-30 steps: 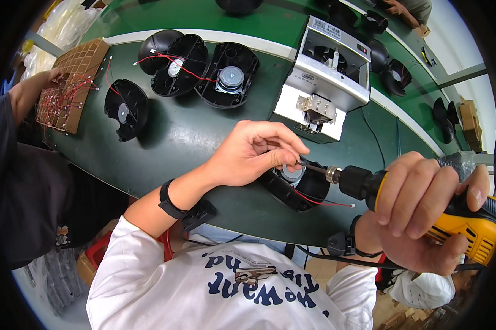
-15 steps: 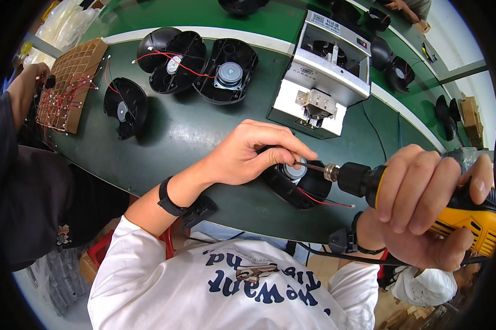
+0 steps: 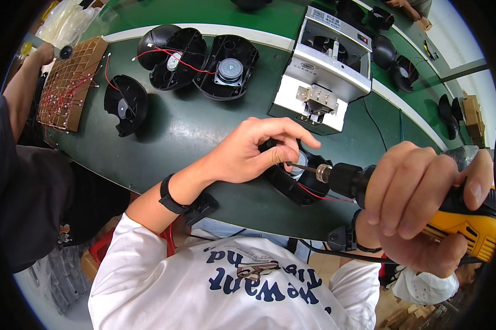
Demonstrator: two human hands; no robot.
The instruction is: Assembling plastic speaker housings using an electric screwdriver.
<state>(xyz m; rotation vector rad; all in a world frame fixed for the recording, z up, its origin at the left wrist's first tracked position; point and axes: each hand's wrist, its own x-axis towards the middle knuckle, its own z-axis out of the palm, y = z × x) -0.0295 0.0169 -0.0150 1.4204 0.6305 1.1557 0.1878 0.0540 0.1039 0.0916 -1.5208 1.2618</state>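
Observation:
My right hand (image 3: pixel 416 203) is wrapped round a yellow and black power drill (image 3: pixel 462 225) on the right. The drill's long thin screwdriver bit (image 3: pixel 306 168) points left, its tip by my left thumb. My left hand (image 3: pixel 262 151) has its thumb pressed to curled fingers at the tip, with the forefinger stretched out above. Whatever the pinch holds is too small to make out. Beneath both lies a black rounded speaker shell (image 3: pixel 292 190) with a grey speaker inside and a red wire trailing right. My left hand covers its left part.
Further back on the green table (image 3: pixel 204 148) lie several black shells, one with a round grey speaker (image 3: pixel 230 71). A silver machine (image 3: pixel 325 71) stands beyond my hands. At left, a co-worker's hand (image 3: pixel 45 53) is near a gridded cardboard box (image 3: pixel 72 82) with red wires.
The drill and its bit have shifted slightly left, bringing the tip to my thumb. My left forefinger has lifted away from the bit. The co-worker's hand at left has moved up.

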